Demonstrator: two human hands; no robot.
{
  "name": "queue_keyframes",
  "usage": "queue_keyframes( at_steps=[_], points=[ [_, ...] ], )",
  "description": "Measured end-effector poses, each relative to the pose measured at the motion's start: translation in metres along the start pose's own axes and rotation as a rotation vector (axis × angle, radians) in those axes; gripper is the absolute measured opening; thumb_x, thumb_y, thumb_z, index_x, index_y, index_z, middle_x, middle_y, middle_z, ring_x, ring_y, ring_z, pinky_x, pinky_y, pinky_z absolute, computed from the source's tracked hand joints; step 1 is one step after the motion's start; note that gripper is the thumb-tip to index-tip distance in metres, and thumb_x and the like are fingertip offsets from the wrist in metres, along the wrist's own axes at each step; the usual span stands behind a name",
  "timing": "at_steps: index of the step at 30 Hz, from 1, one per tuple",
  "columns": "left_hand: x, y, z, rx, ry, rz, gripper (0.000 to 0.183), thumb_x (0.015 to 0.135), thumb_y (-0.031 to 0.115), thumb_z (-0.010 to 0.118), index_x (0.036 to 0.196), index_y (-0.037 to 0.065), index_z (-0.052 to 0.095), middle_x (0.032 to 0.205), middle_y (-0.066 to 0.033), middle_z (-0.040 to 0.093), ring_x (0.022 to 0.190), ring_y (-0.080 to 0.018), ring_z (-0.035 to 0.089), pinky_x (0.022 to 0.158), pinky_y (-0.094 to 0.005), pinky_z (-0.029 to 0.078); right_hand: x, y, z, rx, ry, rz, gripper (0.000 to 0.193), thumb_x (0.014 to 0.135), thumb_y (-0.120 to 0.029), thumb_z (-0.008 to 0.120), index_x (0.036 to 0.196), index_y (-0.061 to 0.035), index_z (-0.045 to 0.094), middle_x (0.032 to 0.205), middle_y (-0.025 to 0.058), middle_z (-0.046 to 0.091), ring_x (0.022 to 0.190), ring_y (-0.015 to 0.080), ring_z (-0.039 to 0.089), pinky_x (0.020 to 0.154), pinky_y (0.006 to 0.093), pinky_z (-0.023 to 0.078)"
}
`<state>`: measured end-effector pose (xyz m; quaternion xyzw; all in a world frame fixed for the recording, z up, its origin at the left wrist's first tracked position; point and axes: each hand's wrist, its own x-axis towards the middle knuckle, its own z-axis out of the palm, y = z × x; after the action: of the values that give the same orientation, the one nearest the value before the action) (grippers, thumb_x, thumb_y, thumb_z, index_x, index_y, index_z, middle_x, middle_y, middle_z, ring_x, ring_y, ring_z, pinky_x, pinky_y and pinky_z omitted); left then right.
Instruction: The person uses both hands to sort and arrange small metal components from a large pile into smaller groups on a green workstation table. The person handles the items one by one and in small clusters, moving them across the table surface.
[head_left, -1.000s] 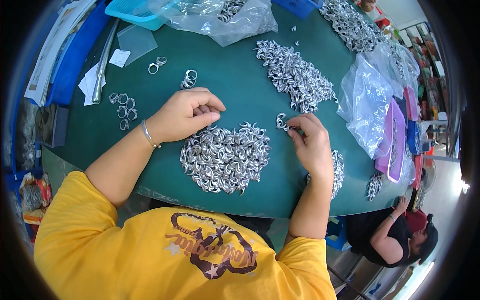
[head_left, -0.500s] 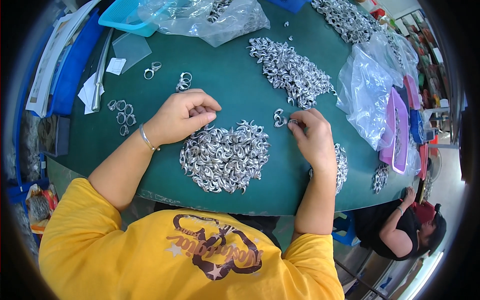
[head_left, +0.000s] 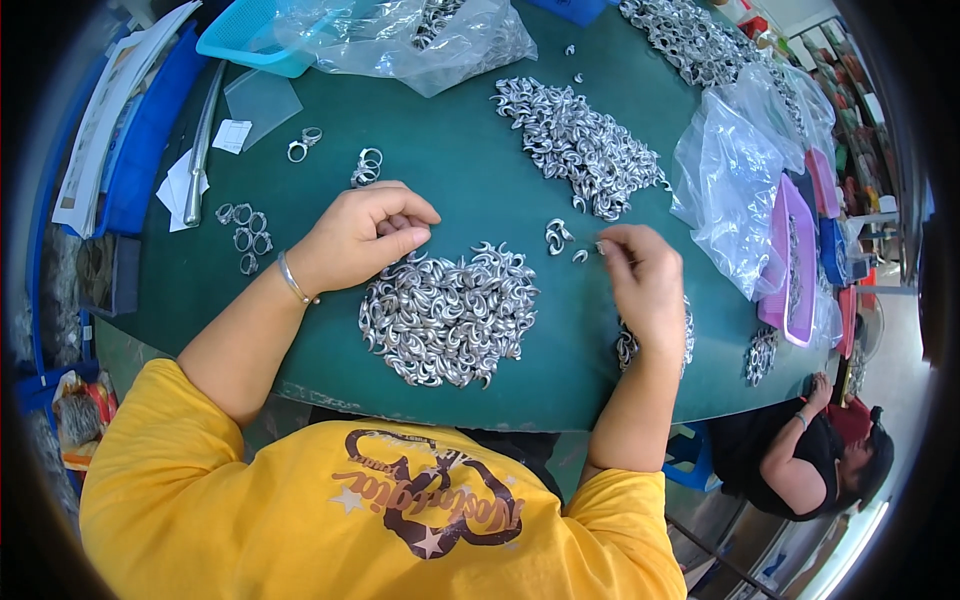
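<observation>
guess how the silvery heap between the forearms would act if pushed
The silvery heap would probably spread rather than slide as one block, since it looks like many loose crescent pieces. Each is likely stiff, given the metallic sheen, and seems unlikely to roll far, being an open curve.

right hand (head_left: 648,287) farther right

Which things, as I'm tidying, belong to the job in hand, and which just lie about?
In the job, likely: crescent pile by the left hand; loose crescents by the right hand.
Lying about, apparently: tapered metal rod; paper slips; turquoise basket.
</observation>
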<state>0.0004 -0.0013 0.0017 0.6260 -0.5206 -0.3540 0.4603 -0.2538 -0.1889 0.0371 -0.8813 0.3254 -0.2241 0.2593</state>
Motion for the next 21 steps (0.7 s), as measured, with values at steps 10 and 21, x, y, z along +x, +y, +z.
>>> queue_keyframes(
  at_steps=[10, 21],
  points=[
    [-0.002, -0.002, -0.001, -0.020, -0.003, -0.016, 0.013, 0.088, 0.005, 0.065, 0.100, 0.001, 0.066, 0.092, -0.0015, 0.061, 0.079, -0.0060, 0.058, 0.071, -0.0193, 0.048, 0.000, -0.004, -0.002, 0.026, -0.115, 0.050, 0.010, 0.075, 0.001, 0.068, 0.084, -0.0012, 0.069, 0.084, 0.0130, 0.063, 0.075, 0.0329, 0.063, 0.068, 0.0381, 0.050],
    [-0.001, -0.002, -0.001, 0.022, -0.002, -0.044, 0.014, 0.088, 0.003, 0.063, 0.101, -0.001, 0.065, 0.093, -0.0024, 0.060, 0.080, -0.0067, 0.058, 0.072, -0.0195, 0.047, -0.014, 0.017, -0.053, -0.178, -0.149, 0.196, 0.008, 0.073, 0.001, 0.063, 0.079, -0.0016, 0.067, 0.075, 0.0163, 0.062, 0.074, 0.0356, 0.062, 0.068, 0.0413, 0.050]
  ],
)
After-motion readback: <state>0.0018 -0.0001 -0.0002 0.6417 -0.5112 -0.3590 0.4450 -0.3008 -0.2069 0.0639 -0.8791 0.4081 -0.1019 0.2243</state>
